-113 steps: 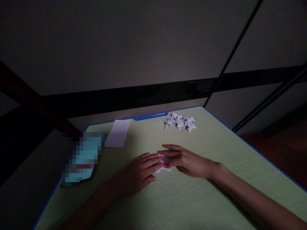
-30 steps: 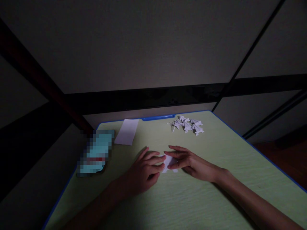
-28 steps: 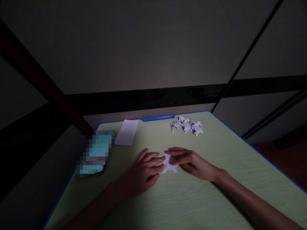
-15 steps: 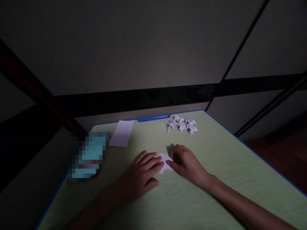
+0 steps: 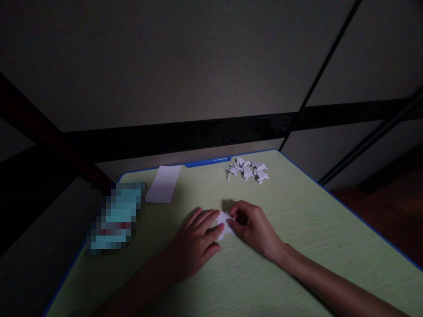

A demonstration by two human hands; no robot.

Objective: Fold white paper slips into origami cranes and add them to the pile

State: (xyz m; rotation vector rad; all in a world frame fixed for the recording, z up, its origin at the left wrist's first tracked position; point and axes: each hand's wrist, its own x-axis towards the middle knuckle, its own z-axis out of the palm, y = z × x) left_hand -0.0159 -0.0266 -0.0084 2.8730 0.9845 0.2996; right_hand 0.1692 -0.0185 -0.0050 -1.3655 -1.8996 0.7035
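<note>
A small folded white paper figure (image 5: 224, 223) lies on the green table in front of me, partly hidden by my fingers. My left hand (image 5: 200, 240) rests flat with fingers spread, its fingertips on the figure's left side. At the right side, my right hand (image 5: 253, 224) pinches the paper's edge between thumb and curled fingers. Further back sits a cluster of several folded paper figures (image 5: 246, 171), similar in white paper, with thin paper strips at its left end.
A white paper sheet (image 5: 163, 184) lies at the back left. Beside it, at the table's left edge, is a blurred-out object with a blue-green face (image 5: 120, 211). The pale green table (image 5: 297, 246) has a blue rim, and a panelled wall (image 5: 185, 66) rises behind it.
My right thumb and fingers have closed in on the paper's right side, hiding more of it. The left hand stays almost in place. The whole view has shifted slightly.
</note>
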